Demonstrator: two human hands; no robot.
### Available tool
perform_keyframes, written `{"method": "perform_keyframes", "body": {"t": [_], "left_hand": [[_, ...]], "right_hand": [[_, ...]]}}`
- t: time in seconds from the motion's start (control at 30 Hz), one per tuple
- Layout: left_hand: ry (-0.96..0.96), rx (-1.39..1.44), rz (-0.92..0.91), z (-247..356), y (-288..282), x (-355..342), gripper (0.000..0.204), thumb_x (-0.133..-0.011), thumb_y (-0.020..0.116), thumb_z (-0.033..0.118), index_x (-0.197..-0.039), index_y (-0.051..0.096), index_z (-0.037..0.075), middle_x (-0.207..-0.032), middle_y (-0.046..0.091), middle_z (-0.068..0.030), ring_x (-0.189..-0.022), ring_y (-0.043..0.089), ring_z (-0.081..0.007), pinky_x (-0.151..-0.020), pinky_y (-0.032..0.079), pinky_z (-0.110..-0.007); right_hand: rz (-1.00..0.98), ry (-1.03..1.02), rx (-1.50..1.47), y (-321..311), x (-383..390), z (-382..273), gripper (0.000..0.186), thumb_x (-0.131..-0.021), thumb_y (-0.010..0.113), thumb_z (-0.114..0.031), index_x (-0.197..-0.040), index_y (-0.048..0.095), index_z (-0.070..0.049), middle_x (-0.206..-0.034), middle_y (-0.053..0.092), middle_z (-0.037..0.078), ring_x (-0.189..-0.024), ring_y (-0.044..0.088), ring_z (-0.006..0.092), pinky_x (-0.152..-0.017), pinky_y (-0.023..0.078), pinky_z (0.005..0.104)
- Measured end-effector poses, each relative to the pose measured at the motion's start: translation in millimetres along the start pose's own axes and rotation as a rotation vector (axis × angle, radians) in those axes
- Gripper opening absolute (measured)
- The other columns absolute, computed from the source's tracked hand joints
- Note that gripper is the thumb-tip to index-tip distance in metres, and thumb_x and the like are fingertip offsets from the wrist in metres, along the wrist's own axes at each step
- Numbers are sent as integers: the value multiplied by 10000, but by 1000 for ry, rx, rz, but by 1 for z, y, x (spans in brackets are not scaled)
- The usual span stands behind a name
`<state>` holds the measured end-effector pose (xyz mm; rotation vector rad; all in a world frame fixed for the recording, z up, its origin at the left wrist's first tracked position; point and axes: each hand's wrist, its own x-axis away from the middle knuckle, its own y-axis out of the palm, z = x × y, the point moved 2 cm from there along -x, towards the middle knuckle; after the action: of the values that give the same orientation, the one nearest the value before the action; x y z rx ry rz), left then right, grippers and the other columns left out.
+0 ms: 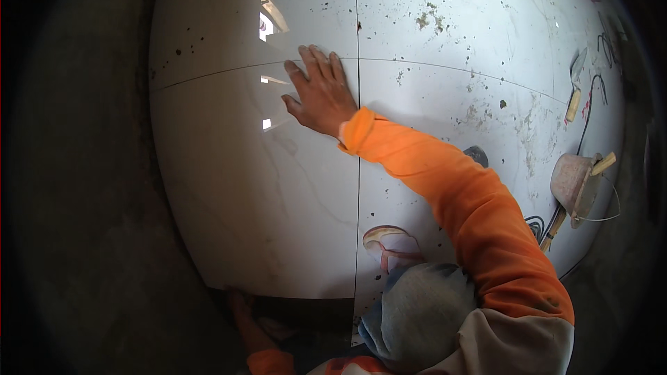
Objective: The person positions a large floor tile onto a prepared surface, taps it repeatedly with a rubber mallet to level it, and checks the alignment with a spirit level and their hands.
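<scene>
Near-left tile (271, 194) lies beside far-left tile (215, 14) and tiles on right (445, 90), narrow joints between; its placing seems mostly done. Right hand (322, 94) rests flat across far joint, fingers slightly spread, holding nothing. Left hand (240, 300) is at tile's near-left corner, in shadow; cannot tell if gripping. Dark strip (306, 311) at near edge seems unfinished; dirt spots (432, 17) await cleaning.

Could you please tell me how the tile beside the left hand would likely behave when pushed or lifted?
The tile is probably stiff, as its edges look crisp; its glossy, reflective face may feel slippery. Being so broad, it is likely heavy.
</scene>
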<state>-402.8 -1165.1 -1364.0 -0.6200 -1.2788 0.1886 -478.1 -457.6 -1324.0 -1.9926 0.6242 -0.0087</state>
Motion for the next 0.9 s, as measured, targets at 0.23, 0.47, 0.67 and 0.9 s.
{"method": "perform_keyframes", "body": {"t": [0.23, 0.47, 0.67, 0.9], "left_hand": [[-11, 47, -56, 6, -25, 13, 661, -988, 344, 633, -1140, 604, 44, -679, 544, -35, -550, 523, -193, -526, 461, -344], [702, -1401, 712, 166, 85, 67, 555, -1011, 424, 465, -1458, 422, 138, -1490, 417, -146, -1387, 377, -330, -1140, 318, -459], [1088, -707, 679, 354, 208, 119, 619, -989, 474, 395, -1455, 360, 4, -1516, 307, -246, -1419, 287, -385, -1159, 241, -486], [1127, -558, 900, 375, 254, 103, 588, -954, 493, 330, -1415, 397, -21, -1410, 388, -292, -1325, 367, -439, -1104, 286, -527]], "right_hand": [[-89, -2, 78, 20, -6, -5, 629, -905, 562, -420, -1404, 454, -52, -1492, 362, 195, -1413, 287, 354, -1172, 171, 544], [-126, 63, 190, 14, 2, 2, 677, -911, 565, -381, -1463, 390, -29, -1545, 311, 194, -1447, 243, 372, -1182, 149, 539], [-195, 58, 219, 12, 18, -4, 743, -923, 561, -382, -1490, 292, 16, -1562, 274, 198, -1460, 207, 372, -1192, 122, 515], [-194, -107, -9, -5, -2, -75, 764, -866, 620, -424, -1449, 377, 6, -1529, 306, 238, -1465, 206, 342, -1184, 118, 540]]}}
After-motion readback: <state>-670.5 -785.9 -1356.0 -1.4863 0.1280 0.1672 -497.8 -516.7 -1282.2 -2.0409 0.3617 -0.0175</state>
